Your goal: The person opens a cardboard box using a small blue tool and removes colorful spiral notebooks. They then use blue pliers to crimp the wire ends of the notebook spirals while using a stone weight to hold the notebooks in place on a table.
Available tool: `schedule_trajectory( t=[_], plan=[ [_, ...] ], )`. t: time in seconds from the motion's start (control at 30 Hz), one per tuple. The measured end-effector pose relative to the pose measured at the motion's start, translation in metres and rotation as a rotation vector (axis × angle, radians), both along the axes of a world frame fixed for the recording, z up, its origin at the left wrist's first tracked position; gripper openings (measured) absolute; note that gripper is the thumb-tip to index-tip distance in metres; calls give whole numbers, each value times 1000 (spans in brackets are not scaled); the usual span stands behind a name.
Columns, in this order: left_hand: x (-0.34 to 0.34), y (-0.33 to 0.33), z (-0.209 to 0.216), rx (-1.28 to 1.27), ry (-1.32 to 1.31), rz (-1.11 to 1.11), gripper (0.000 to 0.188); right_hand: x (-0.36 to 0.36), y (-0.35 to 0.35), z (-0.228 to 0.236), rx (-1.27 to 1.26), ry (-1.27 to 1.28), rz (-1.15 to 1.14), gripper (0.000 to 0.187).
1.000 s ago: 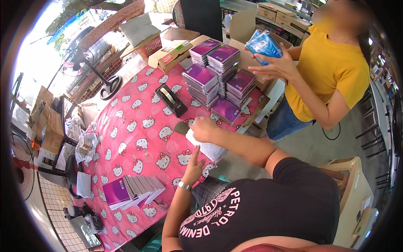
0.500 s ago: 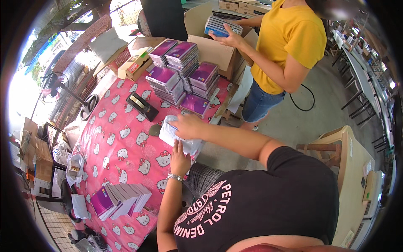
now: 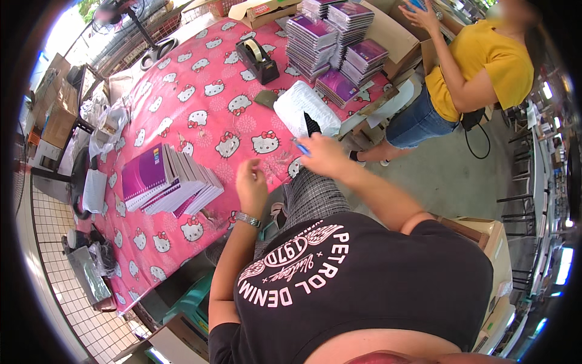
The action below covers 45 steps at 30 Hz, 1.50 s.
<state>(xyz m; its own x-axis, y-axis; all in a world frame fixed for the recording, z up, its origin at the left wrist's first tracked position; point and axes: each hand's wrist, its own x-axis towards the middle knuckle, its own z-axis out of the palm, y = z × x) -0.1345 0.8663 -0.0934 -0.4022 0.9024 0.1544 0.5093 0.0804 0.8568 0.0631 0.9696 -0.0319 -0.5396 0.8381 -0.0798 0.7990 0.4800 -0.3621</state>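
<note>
My right hand (image 3: 324, 156) is closed around a slim blue pen (image 3: 301, 147) just off the near table edge. Beyond it lies a white plastic-wrapped packet (image 3: 306, 109), with a small black patterned patch (image 3: 312, 124) on its near side. My left hand (image 3: 251, 185) hovers over the table's near edge, fingers loosely curled and apart, with nothing visible in them. An olive-green flat item (image 3: 265, 98) lies against the packet's left side. Left of my left hand, purple-covered spiral notebooks (image 3: 167, 179) lean in a fanned row.
Stacks of purple notebooks (image 3: 312, 45) stand at the far right of the pink patterned tablecloth (image 3: 200, 142). A black tape dispenser (image 3: 257, 60) sits left of them. A co-worker in a yellow shirt (image 3: 479, 67) stands by an open carton (image 3: 391, 36). A fan (image 3: 118, 12) is far left.
Both my hands have come off the white packet toward me, the right one carrying the pen. The view has shifted, and the co-worker now appears farther right.
</note>
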Motion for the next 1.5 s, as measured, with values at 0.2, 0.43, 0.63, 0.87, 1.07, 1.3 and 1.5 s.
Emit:
schedule_trajectory(
  t=[0.2,0.43,0.63,0.87,1.07,1.3,1.5],
  plan=[
    [-22,-13,37,181,23,115,16,-83,-38,-16,-72,-15,278,45],
    [-14,19,31,238,0,221,25,-89,13,-43,174,611,437,41],
    [39,115,-7,-66,-282,-48,71,11,144,-53,123,483,29,73],
    [69,157,-36,-70,-34,-70,85,-2,117,-65,200,302,-174,58],
    [63,161,-44,45,-51,154,42,-5,125,-56,220,397,-327,28],
    [24,144,-63,-187,-204,447,24,19,140,-71,182,528,-583,17],
    [16,168,-34,201,204,150,55,31,154,-102,-70,775,-617,25]
  ],
)
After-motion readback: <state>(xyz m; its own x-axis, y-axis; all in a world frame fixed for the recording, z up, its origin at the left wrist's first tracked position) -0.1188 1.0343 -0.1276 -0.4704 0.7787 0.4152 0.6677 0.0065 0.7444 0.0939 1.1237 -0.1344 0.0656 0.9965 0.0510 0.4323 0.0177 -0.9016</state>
